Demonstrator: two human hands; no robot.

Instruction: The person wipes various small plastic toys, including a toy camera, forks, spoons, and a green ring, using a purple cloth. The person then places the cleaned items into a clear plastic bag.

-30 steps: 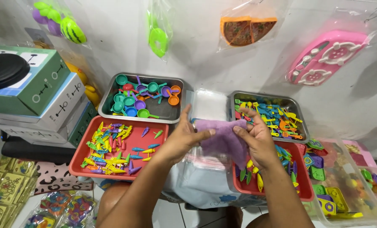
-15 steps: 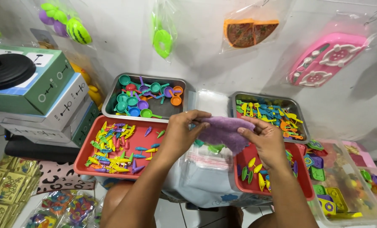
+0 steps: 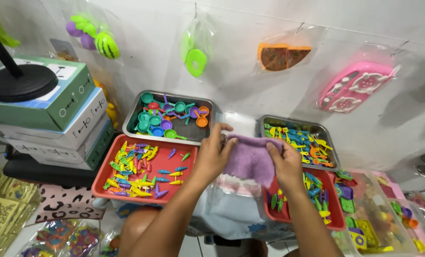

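Note:
My left hand (image 3: 214,153) and my right hand (image 3: 284,163) both grip a small purple cloth (image 3: 251,157), one at each side, holding it spread over a clear plastic bag (image 3: 236,202) on my lap. To the left lies a red tray (image 3: 103,177) of small coloured plastic pieces. Behind it stands a metal tray (image 3: 131,119) of toy pans and spoons. A second metal tray (image 3: 266,121) with blue and yellow toy utensils sits behind my right hand, and another red tray (image 3: 288,216) lies under it.
Stacked green and white boxes (image 3: 55,119) with a black round stand (image 3: 19,83) stand at the left. Bagged toys hang on the white wall (image 3: 231,57). Clear bins of toy parts (image 3: 379,214) sit at the right. Packets (image 3: 55,235) lie on the floor.
The purple cloth has been lifted and spread between both hands, which moved a little up and closer together. The view has shifted slightly.

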